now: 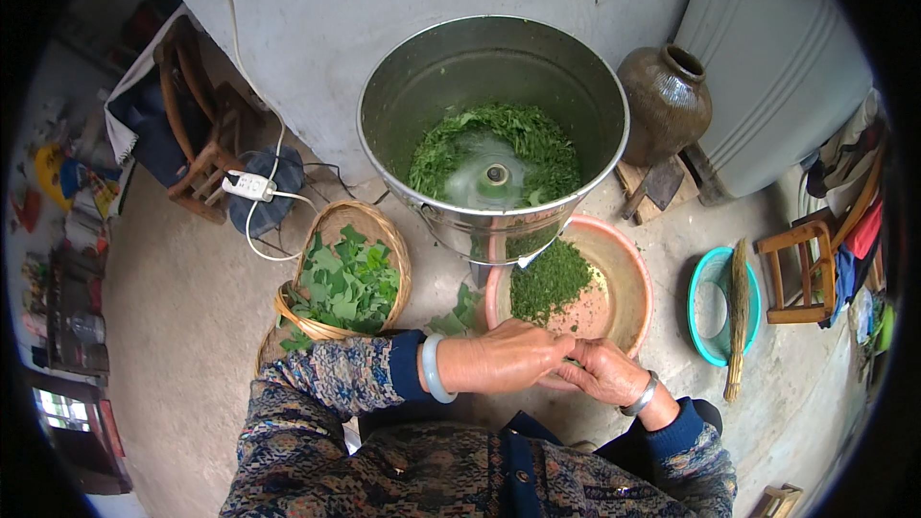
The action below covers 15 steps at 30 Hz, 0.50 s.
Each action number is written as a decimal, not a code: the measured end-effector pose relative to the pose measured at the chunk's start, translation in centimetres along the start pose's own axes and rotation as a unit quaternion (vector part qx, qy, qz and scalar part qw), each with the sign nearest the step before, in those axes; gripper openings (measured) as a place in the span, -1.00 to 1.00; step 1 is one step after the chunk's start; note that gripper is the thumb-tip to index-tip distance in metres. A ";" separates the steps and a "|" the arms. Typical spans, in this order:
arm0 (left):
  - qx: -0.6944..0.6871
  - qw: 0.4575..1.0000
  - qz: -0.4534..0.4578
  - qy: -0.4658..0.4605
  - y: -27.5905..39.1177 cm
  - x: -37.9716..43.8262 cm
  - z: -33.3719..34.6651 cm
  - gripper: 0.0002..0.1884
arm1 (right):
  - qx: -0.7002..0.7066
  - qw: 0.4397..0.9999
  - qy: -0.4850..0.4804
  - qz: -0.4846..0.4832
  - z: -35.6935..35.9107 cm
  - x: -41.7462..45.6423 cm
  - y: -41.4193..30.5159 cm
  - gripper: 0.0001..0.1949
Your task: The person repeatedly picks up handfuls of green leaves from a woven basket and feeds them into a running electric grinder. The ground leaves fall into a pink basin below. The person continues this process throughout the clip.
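My left hand (500, 356), with a pale bangle at its wrist, meets my right hand (608, 373), which wears a silver-coloured bracelet. Their fingers are curled together over the near rim of a pink plastic basin (644, 280). A tiny green sliver shows between the fingers; whether either hand grips it is unclear. Finely chopped greens (550, 280) are heaped in the basin's left part. Beyond it stands a large metal drum-shaped chopper (460, 57), its middle blurred around a hub (496, 173). Shredded greens (496, 122) ring that hub inside the drum.
On the left, a wicker basket (403, 259) holds green leaves (349, 277), with loose leaves (460, 313) beside it. A power strip (248, 185) rests on a blue stool (266, 212). Rightward are a brown jar (662, 108), a cleaver (656, 185), a turquoise basin (694, 302) and a straw brush (739, 309).
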<state>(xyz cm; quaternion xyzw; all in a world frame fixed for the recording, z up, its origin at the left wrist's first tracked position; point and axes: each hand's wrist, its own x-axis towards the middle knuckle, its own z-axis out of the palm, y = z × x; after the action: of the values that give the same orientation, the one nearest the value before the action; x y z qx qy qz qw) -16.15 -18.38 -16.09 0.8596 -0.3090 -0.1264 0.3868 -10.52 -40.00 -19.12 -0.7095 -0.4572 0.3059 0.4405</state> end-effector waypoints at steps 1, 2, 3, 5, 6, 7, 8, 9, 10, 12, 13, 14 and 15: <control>0.010 0.999 -0.011 -0.050 -0.1 -0.3 0.1 -0.87 | -0.023 0.999 -0.043 0.020 -0.1 -0.1 -0.1 -0.72; 0.009 0.998 0.012 -0.056 -0.3 -0.5 0.2 -0.87 | -0.037 0.996 -0.074 0.018 -0.3 -0.3 -0.3 -0.72; 0.005 0.997 0.039 -0.067 -0.4 -0.8 0.3 -0.87 | -0.047 0.994 -0.100 0.001 -0.6 -0.4 -0.6 -0.71; -0.037 0.993 0.089 -0.064 -0.5 -1.1 0.8 -0.88 | -0.020 0.985 -0.167 0.041 -1.1 -0.9 -1.5 -0.69; -0.073 0.990 0.111 -0.049 -0.3 -1.3 1.0 -0.88 | 0.004 0.976 -0.207 0.071 -1.4 -1.0 -1.9 -0.69; -0.111 0.985 0.129 -0.041 -0.3 -1.5 1.2 -0.88 | 0.023 0.965 -0.243 0.100 -1.7 -1.0 -2.3 -0.68; -0.111 0.986 0.117 -0.049 -0.2 -1.7 1.3 -0.89 | 0.034 0.979 -0.202 0.021 -1.6 -1.0 -2.8 -0.63; -0.117 0.985 0.122 -0.044 -0.1 -1.9 1.3 -0.89 | 0.045 0.972 -0.225 0.045 -1.7 -0.8 -3.2 -0.62; -0.124 0.984 0.122 -0.044 -0.1 -2.1 1.2 -0.89 | 0.054 0.967 -0.241 0.060 -2.0 -0.6 -3.5 -0.61; -0.136 0.981 0.138 -0.027 -0.2 -2.6 0.7 -0.89 | 0.043 0.944 -0.305 0.121 -3.3 -0.2 -4.1 -0.59; -0.142 0.978 0.153 -0.012 -0.3 -3.0 0.3 -0.89 | 0.022 0.922 -0.350 0.167 -4.2 0.2 -4.3 -0.59; -0.138 0.976 0.165 -0.011 -0.5 -3.4 -0.2 -0.89 | 0.040 0.918 -0.344 0.193 -5.4 -0.2 -5.1 -0.60; -0.131 0.981 0.145 0.004 -0.9 -3.9 -0.8 -0.88 | 0.046 0.903 -0.307 0.297 -6.5 -0.6 -6.0 -0.60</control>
<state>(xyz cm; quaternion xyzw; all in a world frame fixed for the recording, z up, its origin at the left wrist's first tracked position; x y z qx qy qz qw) -18.40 -14.97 -16.29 0.7482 -0.4097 -0.1051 0.5111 -7.58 -41.66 -10.88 -0.6627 -0.3237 0.6453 0.1993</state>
